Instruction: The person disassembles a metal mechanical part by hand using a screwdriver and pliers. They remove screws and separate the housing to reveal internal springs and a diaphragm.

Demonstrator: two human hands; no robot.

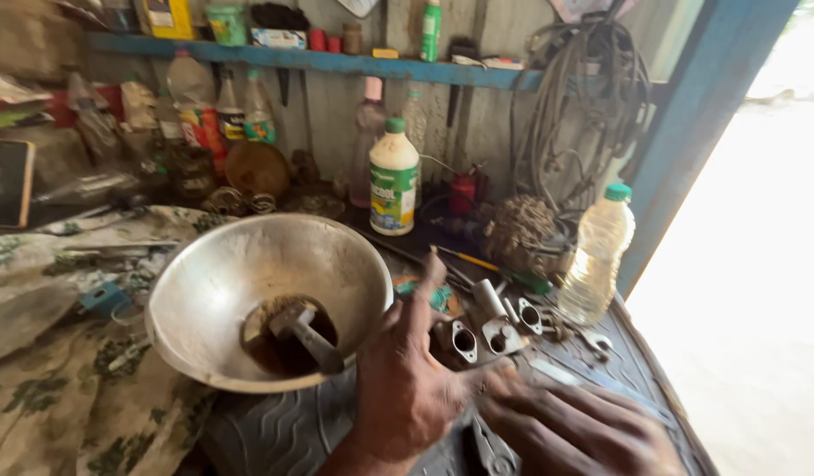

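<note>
A dented metal bowl (248, 264) sits tilted on the bench with dark oily liquid and a metal part (308, 333) lying in it. My left hand (407, 379) hovers just right of the bowl's rim, fingers spread, one finger pointing up. My right hand (570, 423) is low at the front right, blurred, fingers extended over the ribbed black mat (284, 432). I cannot tell whether it holds anything. Small metal fittings with round holes (491, 328) lie just beyond both hands.
A white bottle with a green cap (393, 181) stands behind the bowl, a clear plastic bottle (599, 256) at the right edge. Patterned cloth (63, 388) covers the left. A screwdriver (491, 266), wrench (594, 342), coiled cables (583, 106) and a cluttered blue shelf (336, 62) lie behind.
</note>
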